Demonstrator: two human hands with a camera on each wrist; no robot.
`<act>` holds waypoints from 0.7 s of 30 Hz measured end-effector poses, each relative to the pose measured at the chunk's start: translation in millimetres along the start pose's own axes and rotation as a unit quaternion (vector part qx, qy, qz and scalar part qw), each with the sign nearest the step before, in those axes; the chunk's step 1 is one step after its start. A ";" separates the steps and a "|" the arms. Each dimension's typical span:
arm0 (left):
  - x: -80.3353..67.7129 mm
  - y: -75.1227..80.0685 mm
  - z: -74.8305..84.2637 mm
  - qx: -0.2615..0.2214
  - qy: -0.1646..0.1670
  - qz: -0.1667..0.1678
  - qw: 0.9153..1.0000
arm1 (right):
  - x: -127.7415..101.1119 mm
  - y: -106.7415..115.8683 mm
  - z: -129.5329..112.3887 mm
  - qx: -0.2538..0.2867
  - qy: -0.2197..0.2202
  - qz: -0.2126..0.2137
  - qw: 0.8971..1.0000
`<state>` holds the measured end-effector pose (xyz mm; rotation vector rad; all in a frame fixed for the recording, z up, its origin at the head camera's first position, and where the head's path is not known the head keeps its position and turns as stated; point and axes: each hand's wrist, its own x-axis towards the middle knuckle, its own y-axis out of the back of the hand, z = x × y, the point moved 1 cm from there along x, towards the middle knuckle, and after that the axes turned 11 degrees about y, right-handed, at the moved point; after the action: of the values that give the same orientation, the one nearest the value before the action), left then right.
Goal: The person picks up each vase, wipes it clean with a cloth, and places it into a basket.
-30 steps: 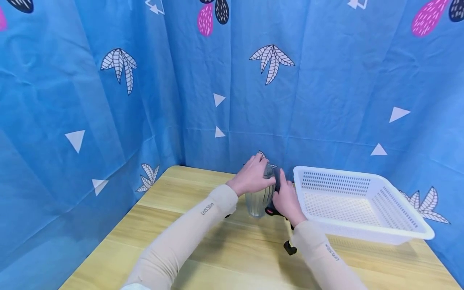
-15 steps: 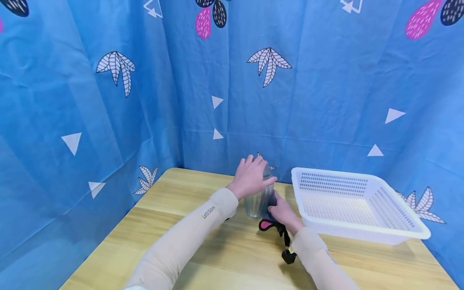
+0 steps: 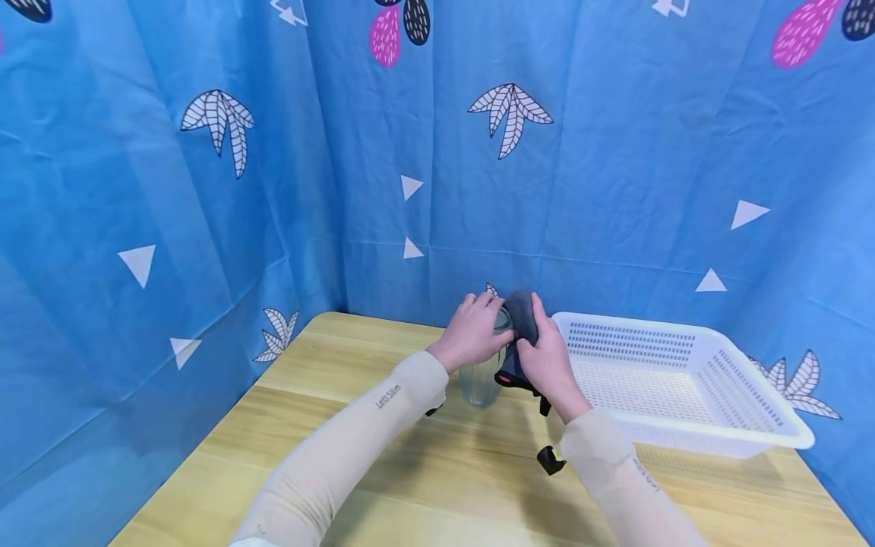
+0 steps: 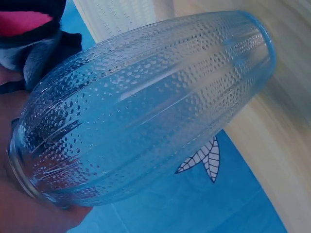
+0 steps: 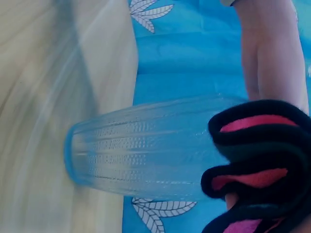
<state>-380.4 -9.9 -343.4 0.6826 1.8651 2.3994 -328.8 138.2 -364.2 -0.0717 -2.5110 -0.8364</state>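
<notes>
Grey cloth (image 3: 522,315) inside right grip (image 3: 548,368)

Head view: bright, even, soft light, source out of frame. Diffuse shadows on table (image 3: 437,520) beside both forearms; basket (image 3: 690,436) floor pale, close to washed out. Lettering readable on left sleeve (image 3: 355,441), smudged on right sleeve (image 3: 629,482). Left wrist view: dimmer, bluish; pale glare streaks along glass (image 4: 146,111), left hand (image 4: 34,211) dark, table grain blurred. Right wrist view: hazy; glass soft-edged, fabric (image 5: 282,155) near black, shadow band across table.
</notes>
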 end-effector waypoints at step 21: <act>-0.5 1.6 -11.8 -0.060 0.012 -0.028 0.998 | -20.7 -56.0 70.1 0.010 -0.093 -0.142 0.986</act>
<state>-383.7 -21.2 -344.3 0.5858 1.7083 2.4697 -352.0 135.3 -453.3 0.2303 -2.7463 -0.9524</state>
